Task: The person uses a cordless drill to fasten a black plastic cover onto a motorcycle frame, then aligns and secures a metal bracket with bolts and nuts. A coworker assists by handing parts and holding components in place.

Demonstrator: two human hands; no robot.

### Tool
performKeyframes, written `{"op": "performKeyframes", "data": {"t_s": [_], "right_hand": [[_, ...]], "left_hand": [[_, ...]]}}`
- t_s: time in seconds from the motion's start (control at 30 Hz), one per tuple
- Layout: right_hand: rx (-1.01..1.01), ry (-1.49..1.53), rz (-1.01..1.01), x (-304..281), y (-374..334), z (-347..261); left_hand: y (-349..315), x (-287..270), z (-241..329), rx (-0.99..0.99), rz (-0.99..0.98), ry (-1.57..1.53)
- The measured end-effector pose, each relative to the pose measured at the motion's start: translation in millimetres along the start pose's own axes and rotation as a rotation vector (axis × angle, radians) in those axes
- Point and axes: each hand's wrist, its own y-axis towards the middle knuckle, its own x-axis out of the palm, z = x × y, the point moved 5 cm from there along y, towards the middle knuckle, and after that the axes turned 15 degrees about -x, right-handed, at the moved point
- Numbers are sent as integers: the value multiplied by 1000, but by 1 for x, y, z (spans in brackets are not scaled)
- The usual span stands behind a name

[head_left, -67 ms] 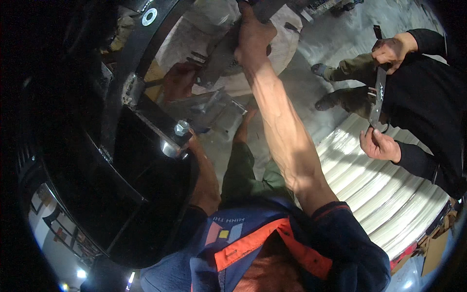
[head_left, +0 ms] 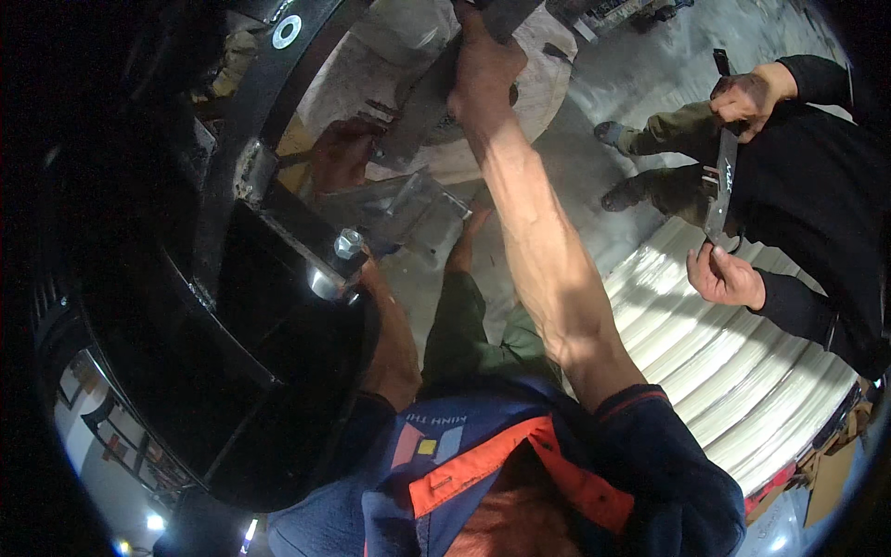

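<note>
My right hand (head_left: 487, 70) reaches far forward, its fingers wrapped round a dark metal bar (head_left: 429, 104). The bar slants down to the left across a pale round disc (head_left: 548, 97). At its lower end, in shadow, is my left hand (head_left: 341, 156), with the fingers bent in; what they hold is too dark to make out. Short dark pins (head_left: 378, 110) show just above those fingers. My left forearm passes behind a black metal frame (head_left: 223, 200), which hides part of it. A shiny hex bolt (head_left: 348, 243) sits on the frame's corner close to that arm.
On the right, another person's hands (head_left: 729, 278) hold a flat grey metal piece (head_left: 719, 190). Below them lies a stack of long white wrapped strips (head_left: 742, 343). A grey metal bracket (head_left: 422, 209) is between my arms. The large black frame fills the left side.
My left hand has shifted very slightly at the lower end of the bar. My right hand and the other person's hands look the same.
</note>
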Motion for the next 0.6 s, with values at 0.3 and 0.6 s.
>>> {"op": "performKeyframes", "data": {"t_s": [0.3, 0.6], "right_hand": [[-3, -44, 32, 4, 3, -4], [177, -204, 54, 2, 5, 15]], "left_hand": [[-12, 12, 12, -671, -32, 82], [-107, 53, -4, -898, 511, -702]]}}
